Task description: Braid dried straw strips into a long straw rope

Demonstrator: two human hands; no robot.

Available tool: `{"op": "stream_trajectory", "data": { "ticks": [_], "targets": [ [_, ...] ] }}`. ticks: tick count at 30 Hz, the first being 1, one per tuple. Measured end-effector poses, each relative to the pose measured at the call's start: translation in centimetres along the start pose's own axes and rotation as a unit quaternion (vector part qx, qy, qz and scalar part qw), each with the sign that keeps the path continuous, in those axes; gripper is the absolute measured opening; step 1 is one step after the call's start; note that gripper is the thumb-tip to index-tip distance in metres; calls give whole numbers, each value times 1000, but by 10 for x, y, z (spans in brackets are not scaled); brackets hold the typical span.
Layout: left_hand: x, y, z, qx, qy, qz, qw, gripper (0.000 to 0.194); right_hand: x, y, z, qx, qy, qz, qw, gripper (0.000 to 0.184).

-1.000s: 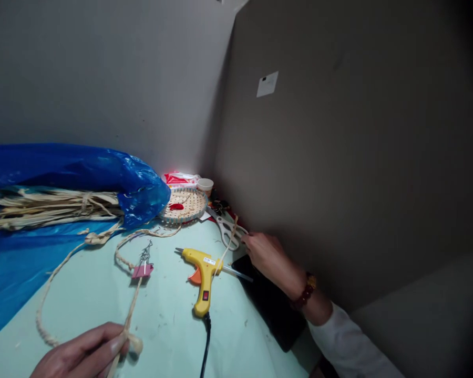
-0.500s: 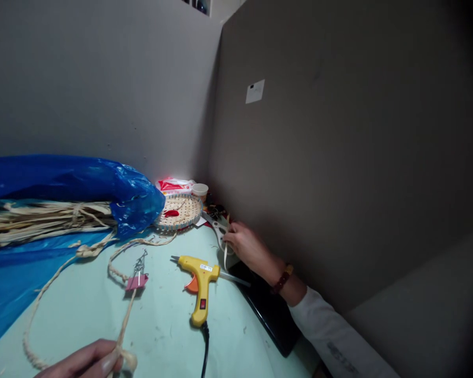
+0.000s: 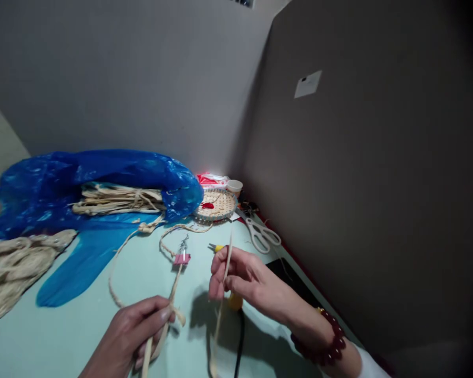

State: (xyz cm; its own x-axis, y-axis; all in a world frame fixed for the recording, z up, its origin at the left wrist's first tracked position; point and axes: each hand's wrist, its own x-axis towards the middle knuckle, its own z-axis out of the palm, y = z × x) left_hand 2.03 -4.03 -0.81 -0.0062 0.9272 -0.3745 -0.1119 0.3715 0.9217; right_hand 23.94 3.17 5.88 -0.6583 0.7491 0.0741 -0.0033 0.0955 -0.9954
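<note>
My left hand has its thumb and finger pinched tight on the straw cord, just below the pink binder clip. My right hand is half curled, with a thin straw strip held lightly by the thumb. I think I should pull the cord gently straight from the clip and pinch the strip softly so it won't split. From my seat, I see the strip standing just right of the cord, with the yellow glue gun partly hidden behind my right hand.
</note>
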Motion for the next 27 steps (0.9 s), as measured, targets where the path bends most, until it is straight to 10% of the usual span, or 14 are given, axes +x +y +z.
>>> {"op": "stream_trajectory", "data": {
  "ticks": [13,27],
  "targets": [
    [-9,6,-3,-10,37,16,999,24,6,28,34,13,-47,110,993,37],
    [-10,6,0,-44,74,-42,995,23,-11,24,54,-297,-32,106,948,37]
  ]
}}
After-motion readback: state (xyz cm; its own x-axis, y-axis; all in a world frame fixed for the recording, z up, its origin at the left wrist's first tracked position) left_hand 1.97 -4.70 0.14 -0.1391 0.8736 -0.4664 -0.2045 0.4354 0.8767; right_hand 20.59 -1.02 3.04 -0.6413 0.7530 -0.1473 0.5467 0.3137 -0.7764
